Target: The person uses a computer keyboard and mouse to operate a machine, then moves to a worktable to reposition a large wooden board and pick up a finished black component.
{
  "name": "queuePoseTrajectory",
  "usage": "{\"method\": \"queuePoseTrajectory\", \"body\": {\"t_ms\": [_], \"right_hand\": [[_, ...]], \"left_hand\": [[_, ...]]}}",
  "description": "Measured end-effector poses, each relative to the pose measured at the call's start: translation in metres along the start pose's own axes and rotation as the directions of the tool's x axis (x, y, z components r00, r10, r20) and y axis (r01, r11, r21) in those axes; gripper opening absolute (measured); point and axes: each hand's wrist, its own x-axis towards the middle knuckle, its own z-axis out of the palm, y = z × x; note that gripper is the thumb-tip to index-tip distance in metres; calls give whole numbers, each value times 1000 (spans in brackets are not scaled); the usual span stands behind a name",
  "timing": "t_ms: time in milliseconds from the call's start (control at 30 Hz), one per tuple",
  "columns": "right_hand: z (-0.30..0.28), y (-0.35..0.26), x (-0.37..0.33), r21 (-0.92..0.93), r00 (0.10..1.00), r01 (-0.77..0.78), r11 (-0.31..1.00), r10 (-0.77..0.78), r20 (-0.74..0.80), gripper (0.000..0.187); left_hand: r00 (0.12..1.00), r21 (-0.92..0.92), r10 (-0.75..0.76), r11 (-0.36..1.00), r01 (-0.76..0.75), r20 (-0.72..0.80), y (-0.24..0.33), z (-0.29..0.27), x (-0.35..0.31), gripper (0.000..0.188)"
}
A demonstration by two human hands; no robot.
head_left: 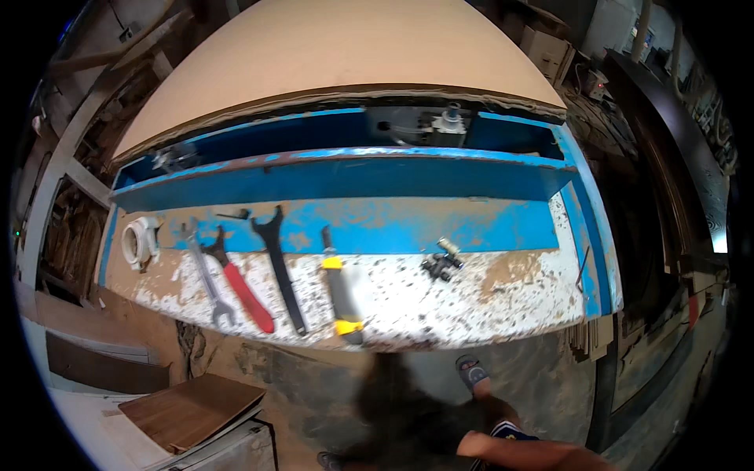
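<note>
At the lower right a bare right forearm (534,454) reaches in, its end merging with dark shadow, so the fingers cannot be made out. My left hand is outside the picture. Neither hand is seen touching the tools. On the worn white and blue shelf (408,314) lie a silver wrench (206,275), a red-handled spanner (245,290), a black spanner (278,271) and a grey and yellow handled cutter (340,294). Small dark metal fittings (441,265) rest to their right. A white ring-shaped part (140,242) stands at the left end.
Above the shelf runs a blue trough (330,173) holding a metal fitting (449,122), beneath a large pale board (338,47). Below, a brown panel (192,412) lies on a stack at left. A sandalled foot (473,373) stands on the floor. Dark panels (660,157) lean at right.
</note>
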Motion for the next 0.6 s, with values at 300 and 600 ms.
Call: {"method": "queuePoseTrajectory", "body": {"t_ms": [300, 600], "right_hand": [[-34, 77, -95, 425, 906, -182, 887, 319, -277, 50], [-2, 63, -58, 132, 914, -61, 989, 109, -392, 49]], "left_hand": [[1000, 18, -23, 1000, 23, 16, 54, 13, -18, 54], [999, 3, -32, 999, 31, 4, 59, -7, -22, 57]]}}
